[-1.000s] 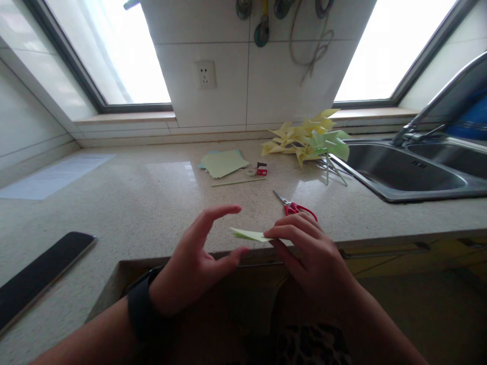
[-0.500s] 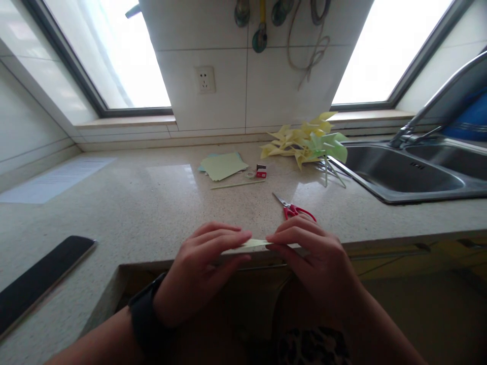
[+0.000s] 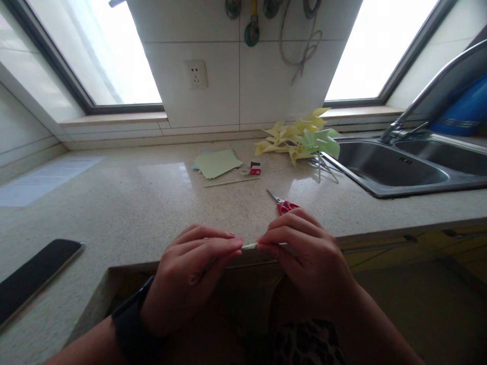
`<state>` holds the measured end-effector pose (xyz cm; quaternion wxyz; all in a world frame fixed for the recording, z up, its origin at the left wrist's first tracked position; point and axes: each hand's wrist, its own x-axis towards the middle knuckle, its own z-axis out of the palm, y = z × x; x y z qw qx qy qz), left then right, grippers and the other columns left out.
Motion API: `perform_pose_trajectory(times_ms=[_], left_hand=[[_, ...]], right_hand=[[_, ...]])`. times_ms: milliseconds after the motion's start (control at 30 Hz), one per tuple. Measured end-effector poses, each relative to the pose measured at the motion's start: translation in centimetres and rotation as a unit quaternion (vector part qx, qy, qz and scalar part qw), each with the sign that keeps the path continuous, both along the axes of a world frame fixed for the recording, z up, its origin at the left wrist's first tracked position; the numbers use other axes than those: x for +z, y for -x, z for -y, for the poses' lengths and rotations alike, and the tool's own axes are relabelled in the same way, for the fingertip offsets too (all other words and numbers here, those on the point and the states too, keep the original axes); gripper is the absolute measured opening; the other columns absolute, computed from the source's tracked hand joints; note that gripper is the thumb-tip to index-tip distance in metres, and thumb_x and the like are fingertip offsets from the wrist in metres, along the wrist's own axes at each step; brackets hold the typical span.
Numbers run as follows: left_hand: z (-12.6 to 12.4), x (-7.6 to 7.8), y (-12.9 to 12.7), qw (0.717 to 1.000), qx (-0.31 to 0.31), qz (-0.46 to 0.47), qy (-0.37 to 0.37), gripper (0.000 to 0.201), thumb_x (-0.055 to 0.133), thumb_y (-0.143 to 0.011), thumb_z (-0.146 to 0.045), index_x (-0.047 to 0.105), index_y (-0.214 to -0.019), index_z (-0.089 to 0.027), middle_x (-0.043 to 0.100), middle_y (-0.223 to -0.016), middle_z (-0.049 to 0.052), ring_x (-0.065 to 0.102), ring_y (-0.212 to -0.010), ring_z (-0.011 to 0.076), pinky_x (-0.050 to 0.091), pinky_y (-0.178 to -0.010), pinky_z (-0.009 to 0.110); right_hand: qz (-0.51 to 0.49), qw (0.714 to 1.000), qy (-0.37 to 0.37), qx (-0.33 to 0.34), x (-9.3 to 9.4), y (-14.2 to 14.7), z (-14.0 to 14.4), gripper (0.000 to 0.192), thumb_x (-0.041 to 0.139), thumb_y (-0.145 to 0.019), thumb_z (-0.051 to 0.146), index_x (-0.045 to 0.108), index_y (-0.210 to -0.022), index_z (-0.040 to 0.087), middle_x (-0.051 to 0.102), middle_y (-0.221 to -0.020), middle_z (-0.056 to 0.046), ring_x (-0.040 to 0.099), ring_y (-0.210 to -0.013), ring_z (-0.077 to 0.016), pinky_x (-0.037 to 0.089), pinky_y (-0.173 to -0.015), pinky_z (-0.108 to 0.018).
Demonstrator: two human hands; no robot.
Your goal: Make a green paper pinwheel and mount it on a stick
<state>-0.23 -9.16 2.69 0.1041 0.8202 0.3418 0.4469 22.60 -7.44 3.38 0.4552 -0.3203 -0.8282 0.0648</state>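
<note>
My left hand (image 3: 190, 274) and my right hand (image 3: 304, 253) both pinch a folded piece of pale green paper (image 3: 249, 246), held edge-on just above the front edge of the countertop (image 3: 133, 203). Only a thin strip of the paper shows between my fingertips, which almost meet. A black band sits on my left wrist. Red-handled scissors (image 3: 283, 204) lie on the counter right behind my right hand.
Further back lie a stack of green paper sheets (image 3: 216, 163), a thin stick (image 3: 231, 182), a small red item (image 3: 255, 169) and a pile of yellow and green paper pinwheels (image 3: 300, 139). A steel sink (image 3: 395, 167) is at right. A black phone (image 3: 34, 276) lies at left.
My left hand, open a second ago, has closed on the paper. Both hands have drawn together and the paper has turned edge-on, folded flatter.
</note>
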Motion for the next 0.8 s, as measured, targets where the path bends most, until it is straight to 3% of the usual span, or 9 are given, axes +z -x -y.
perform_pose_trajectory(times_ms=[367, 467, 533, 667, 800], left_hand=[[-0.2, 0.2, 0.2, 0.998, 0.032, -0.041, -0.037, 0.013, 0.069, -0.090, -0.014, 0.071, -0.100, -0.022, 0.080, -0.096, 0.003, 0.073, -0.090, 0.0173, 0.057, -0.081, 0.029], [0.0, 0.4, 0.1, 0.996, 0.025, -0.058, -0.059, 0.013, 0.068, -0.090, -0.012, 0.070, -0.101, -0.020, 0.080, -0.096, 0.003, 0.073, -0.090, 0.0167, 0.057, -0.081, 0.029], [0.3, 0.5, -0.1, 0.995, 0.016, -0.063, -0.078, 0.012, 0.067, -0.090, -0.011, 0.070, -0.100, -0.019, 0.079, -0.096, 0.004, 0.073, -0.090, 0.0167, 0.057, -0.081, 0.029], [0.6, 0.9, -0.4, 0.993, 0.013, -0.050, -0.106, 0.010, 0.065, -0.092, -0.009, 0.071, -0.096, -0.015, 0.079, -0.093, 0.005, 0.073, -0.086, 0.0151, 0.058, -0.079, 0.027], [0.6, 1.2, -0.2, 0.992, 0.002, -0.049, -0.116, 0.012, 0.065, -0.090, -0.006, 0.072, -0.096, -0.014, 0.079, -0.093, 0.006, 0.073, -0.088, 0.0153, 0.058, -0.080, 0.027]], right_hand=[[0.007, 1.000, 0.013, -0.024, -0.3, -1.7, 0.0, 0.012, 0.065, -0.092, 0.013, 0.067, -0.085, 0.023, 0.069, -0.082, -0.001, 0.060, -0.081, -0.0189, 0.048, -0.085, -0.040], [0.044, 0.998, -0.001, -0.049, 0.2, -1.1, 0.5, 0.006, 0.069, -0.089, 0.018, 0.067, -0.092, 0.023, 0.071, -0.090, -0.003, 0.060, -0.087, -0.0212, 0.045, -0.088, -0.043], [0.063, 0.996, -0.021, -0.055, 0.7, -0.2, 1.0, 0.014, 0.074, -0.087, 0.024, 0.067, -0.099, 0.024, 0.073, -0.096, -0.002, 0.059, -0.090, -0.0225, 0.042, -0.089, -0.044], [0.067, 0.995, -0.050, -0.047, 1.4, 1.5, 1.8, 0.011, 0.067, -0.091, 0.014, 0.067, -0.089, 0.025, 0.073, -0.087, 0.005, 0.057, -0.084, -0.0192, 0.038, -0.088, -0.042], [0.093, 0.993, -0.061, -0.048, 1.3, 1.6, 2.0, 0.008, 0.063, -0.095, 0.016, 0.064, -0.089, 0.023, 0.072, -0.088, 0.003, 0.057, -0.085, -0.0192, 0.037, -0.088, -0.043]])
